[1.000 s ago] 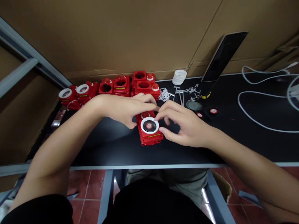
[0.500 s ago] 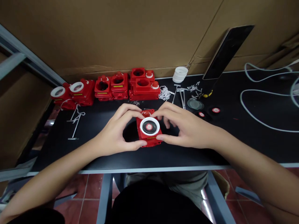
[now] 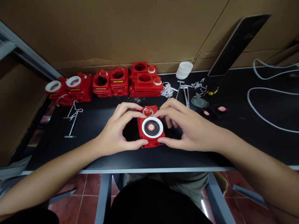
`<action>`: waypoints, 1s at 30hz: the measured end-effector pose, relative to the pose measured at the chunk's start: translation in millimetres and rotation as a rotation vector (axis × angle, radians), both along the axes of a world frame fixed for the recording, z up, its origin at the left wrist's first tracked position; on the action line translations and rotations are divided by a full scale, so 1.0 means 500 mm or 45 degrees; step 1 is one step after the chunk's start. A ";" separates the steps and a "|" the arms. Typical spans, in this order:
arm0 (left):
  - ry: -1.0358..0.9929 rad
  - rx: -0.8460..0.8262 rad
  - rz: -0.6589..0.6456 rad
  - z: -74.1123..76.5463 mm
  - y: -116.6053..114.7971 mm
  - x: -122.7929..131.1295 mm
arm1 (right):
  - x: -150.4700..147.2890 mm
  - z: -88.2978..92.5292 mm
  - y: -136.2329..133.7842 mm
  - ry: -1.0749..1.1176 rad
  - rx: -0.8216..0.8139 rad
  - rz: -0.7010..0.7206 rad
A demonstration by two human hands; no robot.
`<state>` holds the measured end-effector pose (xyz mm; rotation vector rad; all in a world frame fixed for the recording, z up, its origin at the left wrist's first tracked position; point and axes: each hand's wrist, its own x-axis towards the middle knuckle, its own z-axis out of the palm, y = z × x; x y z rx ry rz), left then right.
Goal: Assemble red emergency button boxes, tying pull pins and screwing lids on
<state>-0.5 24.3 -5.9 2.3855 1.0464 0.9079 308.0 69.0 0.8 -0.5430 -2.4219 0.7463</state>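
Between my two hands is a red box-shaped housing [image 3: 153, 143], with a white ring [image 3: 161, 130] around its round opening. Inside the ring lies a black disc [image 3: 149, 132] bearing a red and white emblem. A red round knob [image 3: 148, 112] sits on the housing's far end. My left hand [image 3: 125, 127] grips the left side, thumb at the near corner and fingers at the far one. On the right side my right hand [image 3: 181, 126] holds it in the same way, its fingertips near the ring's far rim.
Several red housings [image 3: 121, 81] line the back of the black table [image 3: 112, 161]. White rings [image 3: 184, 70] are stacked near the wall, beside metal T-shaped rods [image 3: 186, 95], white cord [image 3: 167, 89], small screws [image 3: 199, 87] and clear discs [image 3: 199, 102]. A grey cable [image 3: 263, 113] curves at right.
The housing has tipped so its top and knob face me more fully. Both hands keep their hold on it. The whole view has shifted slightly.
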 end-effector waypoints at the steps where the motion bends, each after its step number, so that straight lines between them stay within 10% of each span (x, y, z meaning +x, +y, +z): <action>1: 0.004 -0.001 0.000 0.000 -0.001 0.000 | 0.000 -0.001 0.000 0.006 0.008 0.001; 30: -0.016 0.000 -0.008 0.000 0.003 0.004 | -0.001 0.001 -0.003 0.032 0.036 -0.003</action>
